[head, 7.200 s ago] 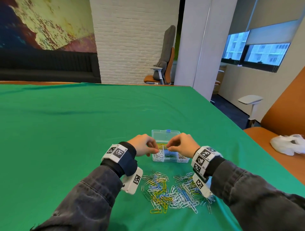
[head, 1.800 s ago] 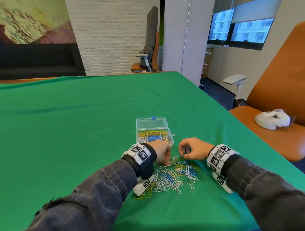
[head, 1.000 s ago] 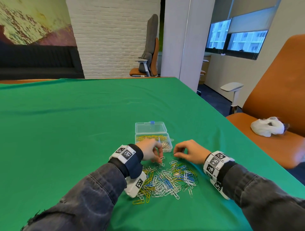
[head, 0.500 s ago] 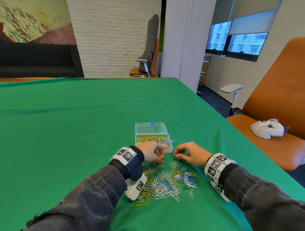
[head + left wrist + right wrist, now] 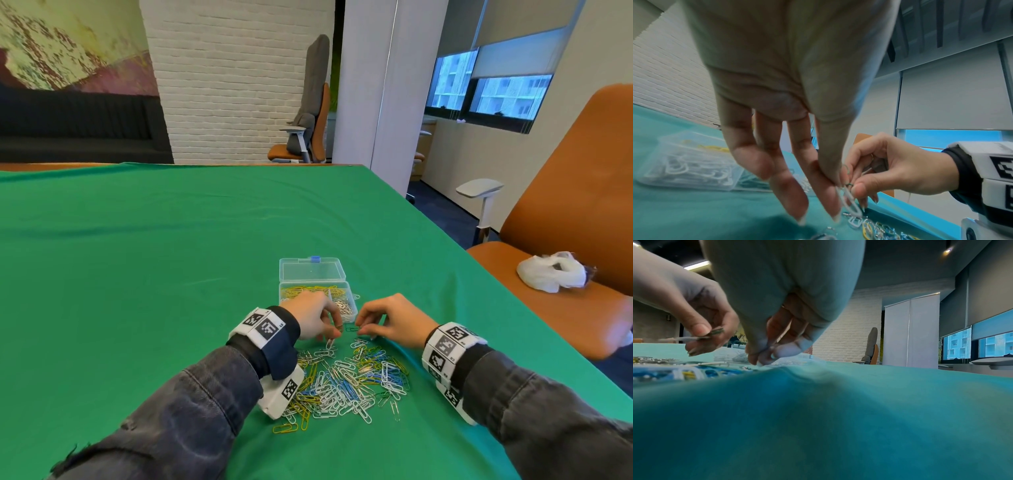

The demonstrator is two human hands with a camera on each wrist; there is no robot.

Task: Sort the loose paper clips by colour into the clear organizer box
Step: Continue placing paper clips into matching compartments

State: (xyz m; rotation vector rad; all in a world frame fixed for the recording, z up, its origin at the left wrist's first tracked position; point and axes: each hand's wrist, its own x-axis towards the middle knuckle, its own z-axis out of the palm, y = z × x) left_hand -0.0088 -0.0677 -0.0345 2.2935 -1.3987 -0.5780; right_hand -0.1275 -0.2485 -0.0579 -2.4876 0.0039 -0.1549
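Observation:
The clear organizer box (image 5: 350,310) lies open on the green cloth, with yellow and silver clips showing in its compartments; my left hand hides part of it. A pile of loose paper clips (image 5: 349,377), white, blue, yellow and green, lies just in front of it. My left hand (image 5: 330,337) is at the pile's far edge. Its thumb and forefinger pinch a white paper clip (image 5: 849,204) that hangs down, with a green one beside it. My right hand (image 5: 361,330) is close by, its fingertips (image 5: 764,361) down at the cloth, pinching a green paper clip (image 5: 850,184).
The box's lid (image 5: 311,272) lies folded back behind it. The table's right edge runs close to my right arm. Past it stands an orange chair (image 5: 565,301) with a white bag (image 5: 551,275) on its seat. Green cloth stretches far to the left and back.
Both hands have come back from over the box to the pile's far edge. Over the last second they have drawn closer together, and the left now has a white clip raised.

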